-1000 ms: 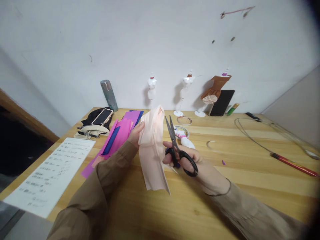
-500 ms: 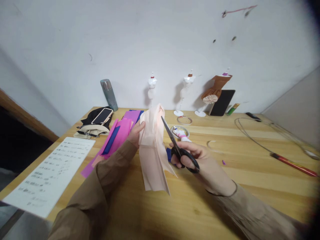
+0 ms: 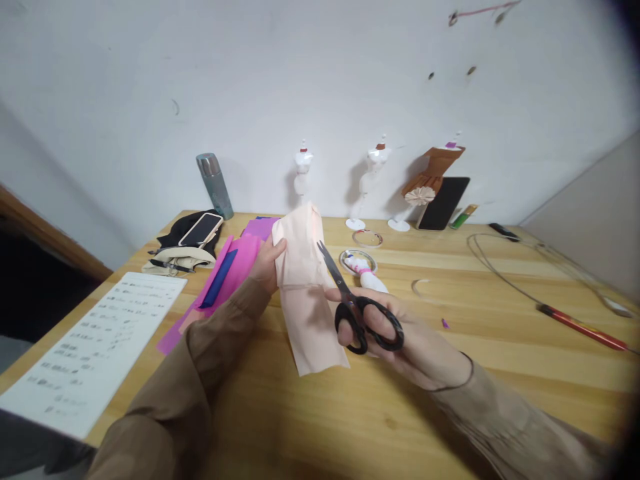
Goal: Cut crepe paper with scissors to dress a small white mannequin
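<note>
A folded length of pale peach crepe paper or fabric hangs above the table, its lower end loose. My left hand grips it by the left edge, the thumb in front and the other fingers hidden behind. Black-handled scissors are in my right hand, with fingers through the loops. Their blades stand slightly apart, the tips at the right edge of the peach piece; whether they touch it I cannot tell. Pink strips and a dark blue strip lie left of my left hand.
Small white mannequins line the wall, one in a brown paper dress. A tablet, a flask and a phone stand or lie at the back. A written sheet is left, a red-handled corded tool right.
The scissors have opened a little and turned, with the handles spread wider. The peach piece has shifted, and its separate hanging tail on the right no longer shows.
</note>
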`<state>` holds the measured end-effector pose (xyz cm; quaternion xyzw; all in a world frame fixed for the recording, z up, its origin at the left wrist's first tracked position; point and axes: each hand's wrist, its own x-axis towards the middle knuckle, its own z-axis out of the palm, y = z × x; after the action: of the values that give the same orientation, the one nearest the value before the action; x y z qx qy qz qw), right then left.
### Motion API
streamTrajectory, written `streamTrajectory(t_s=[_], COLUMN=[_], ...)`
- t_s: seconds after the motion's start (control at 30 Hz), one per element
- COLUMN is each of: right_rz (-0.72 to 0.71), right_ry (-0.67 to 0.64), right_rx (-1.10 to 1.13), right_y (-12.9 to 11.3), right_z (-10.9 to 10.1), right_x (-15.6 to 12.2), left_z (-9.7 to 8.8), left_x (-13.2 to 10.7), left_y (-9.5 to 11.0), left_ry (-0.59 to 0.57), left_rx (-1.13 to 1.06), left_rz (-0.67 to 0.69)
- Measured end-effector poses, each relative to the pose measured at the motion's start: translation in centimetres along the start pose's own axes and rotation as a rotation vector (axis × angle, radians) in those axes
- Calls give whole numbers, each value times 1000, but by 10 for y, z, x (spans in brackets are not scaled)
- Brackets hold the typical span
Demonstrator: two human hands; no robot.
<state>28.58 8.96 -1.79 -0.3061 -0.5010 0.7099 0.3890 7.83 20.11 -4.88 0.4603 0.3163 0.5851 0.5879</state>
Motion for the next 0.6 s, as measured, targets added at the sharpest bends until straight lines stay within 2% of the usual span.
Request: streamTrajectory(t_s=[0.1, 0.23, 0.33, 0.5, 0.6], right_rz=[45, 9, -26, 4, -22], right_ry=[-12, -112, -117, -143, -139], right_rx=[42, 109, 132, 178, 202], right_y=[-3, -2, 0, 3, 7], right_z=[2, 3, 4, 4, 1], right_x=[-2, -2, -1, 1, 4], left_z=[1, -1, -3, -1, 5], left_x=[-2, -1, 0, 0, -2], left_y=[0, -2, -4, -4, 0], left_ry=[-12, -1, 3, 27, 42], left_rx=[-36, -10, 3, -21, -38], left_rz=[-46, -95, -93, -117, -70])
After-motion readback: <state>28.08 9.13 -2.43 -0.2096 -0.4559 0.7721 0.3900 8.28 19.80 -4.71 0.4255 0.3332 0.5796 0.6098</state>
